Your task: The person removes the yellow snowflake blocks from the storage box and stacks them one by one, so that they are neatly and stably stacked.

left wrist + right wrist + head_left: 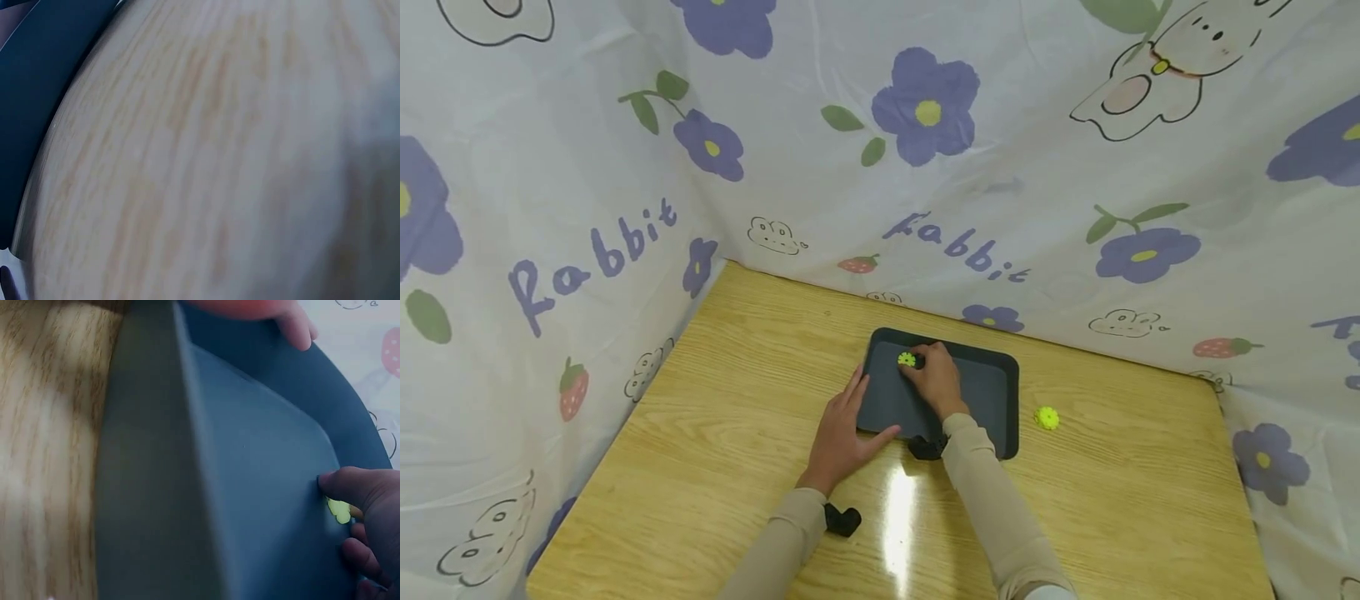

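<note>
In the head view, a dark grey rectangular tray (985,392) lies on the wooden table. My right hand (938,379) reaches down into its left half and pinches a small yellow-green notched disc (907,359) between thumb and fingers. The right wrist view has the same disc (339,510) partly hidden by those fingers, low over the tray floor. My left hand (842,437) rests at the tray's left front corner, fingers extended along the left rim and thumb spread along the front. Beyond the tray's right side, a second yellow-green disc (1047,418) lies on the table.
The wooden table (722,417) meets a white patterned cloth (820,192) at its back and sides. Black wrist-worn devices sit under both forearms, the right one (927,448) overlapping the tray's front rim. The left wrist view holds mostly blurred tabletop and a tray edge (37,100).
</note>
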The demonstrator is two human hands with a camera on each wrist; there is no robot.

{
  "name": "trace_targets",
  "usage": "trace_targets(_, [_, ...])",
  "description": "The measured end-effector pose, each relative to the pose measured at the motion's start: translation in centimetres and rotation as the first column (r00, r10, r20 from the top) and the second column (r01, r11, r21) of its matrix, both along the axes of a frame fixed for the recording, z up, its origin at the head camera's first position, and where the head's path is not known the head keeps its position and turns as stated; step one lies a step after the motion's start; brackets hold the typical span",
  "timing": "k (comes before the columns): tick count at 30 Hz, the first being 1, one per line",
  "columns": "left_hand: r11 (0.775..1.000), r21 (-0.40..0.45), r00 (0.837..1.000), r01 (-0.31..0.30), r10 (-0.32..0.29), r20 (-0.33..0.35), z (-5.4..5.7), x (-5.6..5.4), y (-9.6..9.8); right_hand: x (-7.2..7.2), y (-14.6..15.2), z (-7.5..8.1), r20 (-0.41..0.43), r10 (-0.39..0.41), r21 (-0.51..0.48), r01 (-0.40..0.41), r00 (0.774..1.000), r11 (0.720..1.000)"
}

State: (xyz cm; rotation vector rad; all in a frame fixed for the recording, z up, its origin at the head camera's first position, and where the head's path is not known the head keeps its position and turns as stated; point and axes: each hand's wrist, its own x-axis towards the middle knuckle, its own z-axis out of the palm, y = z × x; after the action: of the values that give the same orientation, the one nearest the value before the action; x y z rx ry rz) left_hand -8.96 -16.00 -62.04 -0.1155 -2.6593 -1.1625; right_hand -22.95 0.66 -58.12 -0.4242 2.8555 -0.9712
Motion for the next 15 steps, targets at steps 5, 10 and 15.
trace_targets(5, [1.0, -0.012, 1.0, 0.002, -0.002, -0.004, 0.0, 0.0, 0.0, 0.3, 0.4, 0.0, -0.026, 0.015, -0.011, -0.015, 1.0, 1.0])
trace_targets(10, [1.0, -0.006, 1.0, 0.004, -0.004, -0.007, 0.0, -0.1, 0.0, 0.5, 0.8, -0.1, -0.071, 0.05, -0.03, -0.052, 0.996, 0.998])
trace_targets(15, [1.0, 0.008, 1.0, 0.009, -0.009, -0.017, 0.1, 0.0, 0.0, 0.8, 1.2, -0.2, -0.087, 0.073, -0.047, -0.077, 0.994, 0.996])
